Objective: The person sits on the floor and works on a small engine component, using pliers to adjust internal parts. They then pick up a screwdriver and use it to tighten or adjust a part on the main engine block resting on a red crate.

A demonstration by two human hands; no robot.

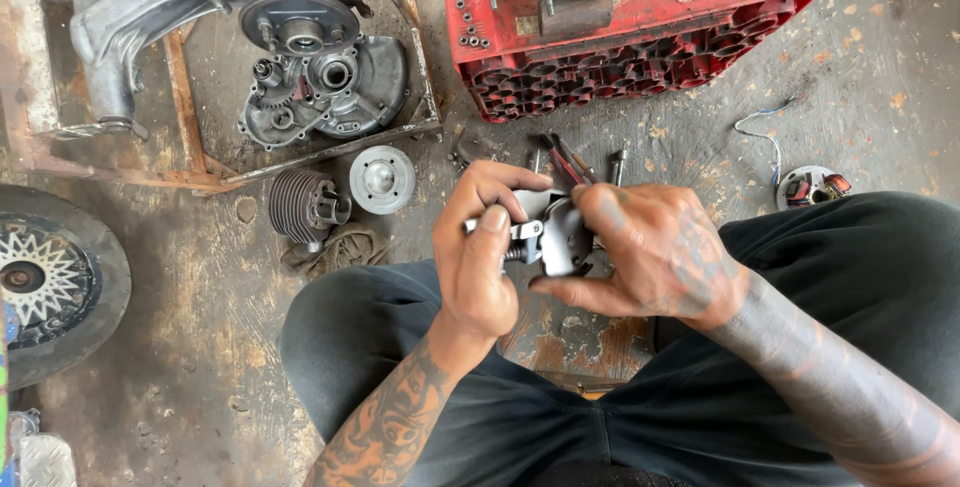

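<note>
While both forearms angle inward, left hand (478, 257) and right hand (650, 247) grip metal part (555, 232).

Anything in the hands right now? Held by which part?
Both hands hold one small grey metal engine part. The left hand pinches its protruding shaft end, thumb on top. The right hand cups the housing body from the other side, fingers over it.

Silver part (556, 237), red crate (640, 42), seemingly black trousers (860, 277).
</note>
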